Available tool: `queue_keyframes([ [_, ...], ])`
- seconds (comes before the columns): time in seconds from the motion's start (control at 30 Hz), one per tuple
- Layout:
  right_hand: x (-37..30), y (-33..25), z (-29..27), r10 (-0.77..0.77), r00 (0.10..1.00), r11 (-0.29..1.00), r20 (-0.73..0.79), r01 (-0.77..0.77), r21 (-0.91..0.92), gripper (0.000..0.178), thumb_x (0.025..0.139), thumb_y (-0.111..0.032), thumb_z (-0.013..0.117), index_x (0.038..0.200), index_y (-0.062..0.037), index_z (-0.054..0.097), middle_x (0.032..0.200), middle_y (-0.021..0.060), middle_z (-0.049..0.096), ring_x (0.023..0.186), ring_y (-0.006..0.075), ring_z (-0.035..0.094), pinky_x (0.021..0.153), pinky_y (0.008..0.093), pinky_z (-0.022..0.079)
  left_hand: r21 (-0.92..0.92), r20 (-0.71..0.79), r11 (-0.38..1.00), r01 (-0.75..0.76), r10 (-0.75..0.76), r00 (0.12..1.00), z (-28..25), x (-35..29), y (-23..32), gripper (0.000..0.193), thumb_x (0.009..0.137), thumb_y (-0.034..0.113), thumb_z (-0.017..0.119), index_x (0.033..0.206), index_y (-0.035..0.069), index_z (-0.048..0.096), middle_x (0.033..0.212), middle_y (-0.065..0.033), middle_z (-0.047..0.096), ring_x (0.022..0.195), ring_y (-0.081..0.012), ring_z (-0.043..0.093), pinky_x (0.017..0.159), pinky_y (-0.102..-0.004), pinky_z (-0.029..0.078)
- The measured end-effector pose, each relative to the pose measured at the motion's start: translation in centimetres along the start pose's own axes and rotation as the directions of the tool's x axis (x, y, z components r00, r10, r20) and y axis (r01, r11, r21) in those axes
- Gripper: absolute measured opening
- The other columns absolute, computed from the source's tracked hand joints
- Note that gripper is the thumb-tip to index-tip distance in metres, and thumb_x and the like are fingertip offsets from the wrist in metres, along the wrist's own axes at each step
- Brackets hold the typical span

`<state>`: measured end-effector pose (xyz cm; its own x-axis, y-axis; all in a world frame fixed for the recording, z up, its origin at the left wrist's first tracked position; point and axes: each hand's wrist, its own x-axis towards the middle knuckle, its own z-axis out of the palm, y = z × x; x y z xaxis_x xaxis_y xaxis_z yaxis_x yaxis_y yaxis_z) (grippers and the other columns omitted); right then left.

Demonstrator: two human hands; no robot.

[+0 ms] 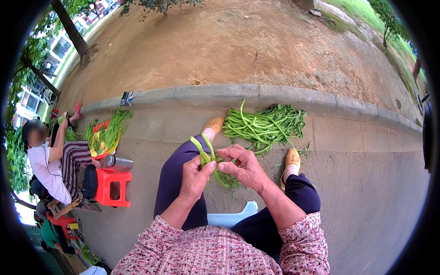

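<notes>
My left hand (193, 178) is closed round a few thick green vegetable stems (196, 145), whose pale ends stick up past the thumb. One stem curves down below the fingers. Close beside it, my right hand (245, 167) pinches at the same stems with thumb and forefinger; its fingertips partly hide what they grip. Behind and below the hands, a small heap of leafy green scraps (229, 180) shows on the ground between my legs. Ahead, a large pile of long green stems with leaves (256, 126) lies on the pavement by my shoes.
A stone kerb (211, 95) runs across in front, with bare brown soil beyond. At left, a seated person (48, 160) handles greens near a heap of green stalks (107, 133), a red stool (112, 187) and a steel flask (120, 162). A light blue stool (233, 214) is beneath me.
</notes>
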<state>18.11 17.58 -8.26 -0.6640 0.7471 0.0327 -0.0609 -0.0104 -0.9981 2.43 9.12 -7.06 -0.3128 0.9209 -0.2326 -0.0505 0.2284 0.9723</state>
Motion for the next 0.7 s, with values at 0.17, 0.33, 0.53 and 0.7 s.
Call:
queue_keyframes([
  [0.17, 0.0, 0.3, 0.4, 0.023, 1.000, 0.982, 0.018, -0.026, 0.185, 0.027, 0.079, -0.013, 0.072, 0.101, -0.0013, 0.063, 0.083, -0.0025, 0.060, 0.074, 0.0044, 0.051, 0.064, 0.0207, 0.043, 0.144, 0.024, 0.987, -0.077, 0.074, 0.997, 1.9, -0.6, -0.2, 0.014, 0.087, 0.010, 0.063, 0.097, 0.001, 0.065, 0.074, 0.0046, 0.056, 0.064, -0.0025, 0.047, 0.057, -0.0197, 0.040],
  [0.33, -0.1, 1.1, 0.6, 0.038, 0.999, 0.933, 0.023, -0.044, 0.356, 0.009, 0.082, -0.004, 0.064, 0.089, -0.0008, 0.059, 0.077, -0.0015, 0.060, 0.070, 0.0053, 0.053, 0.066, 0.0232, 0.046, 0.172, 0.078, 0.984, -0.042, 0.029, 0.996, 2.4, -0.8, 0.3, 0.014, 0.088, 0.011, 0.062, 0.097, 0.001, 0.064, 0.071, 0.0047, 0.052, 0.058, -0.0020, 0.042, 0.051, -0.0179, 0.035],
  [0.53, -0.2, 1.0, -0.7, 0.032, 0.999, 0.928, -0.001, -0.030, 0.371, 0.006, 0.085, -0.003, 0.061, 0.090, -0.0003, 0.059, 0.081, -0.0002, 0.061, 0.075, 0.0054, 0.056, 0.069, 0.0235, 0.048, 0.078, 0.132, 0.995, 0.061, -0.071, 0.989, 2.1, -1.8, 1.9, 0.018, 0.090, 0.014, 0.058, 0.100, 0.000, 0.062, 0.071, 0.0030, 0.050, 0.057, -0.0040, 0.044, 0.052, -0.0191, 0.037],
  [0.7, -0.5, -0.5, -1.0, 0.060, 0.997, 0.916, 0.045, -0.073, 0.394, 0.008, 0.085, -0.004, 0.062, 0.090, 0.0004, 0.060, 0.081, 0.0003, 0.062, 0.074, 0.0057, 0.056, 0.068, 0.0232, 0.048, 0.137, 0.172, 0.990, 0.026, -0.050, 0.984, 1.7, -1.8, 1.3, 0.019, 0.090, 0.014, 0.057, 0.102, 0.000, 0.061, 0.077, 0.0023, 0.050, 0.060, -0.0041, 0.044, 0.053, -0.0192, 0.038],
])
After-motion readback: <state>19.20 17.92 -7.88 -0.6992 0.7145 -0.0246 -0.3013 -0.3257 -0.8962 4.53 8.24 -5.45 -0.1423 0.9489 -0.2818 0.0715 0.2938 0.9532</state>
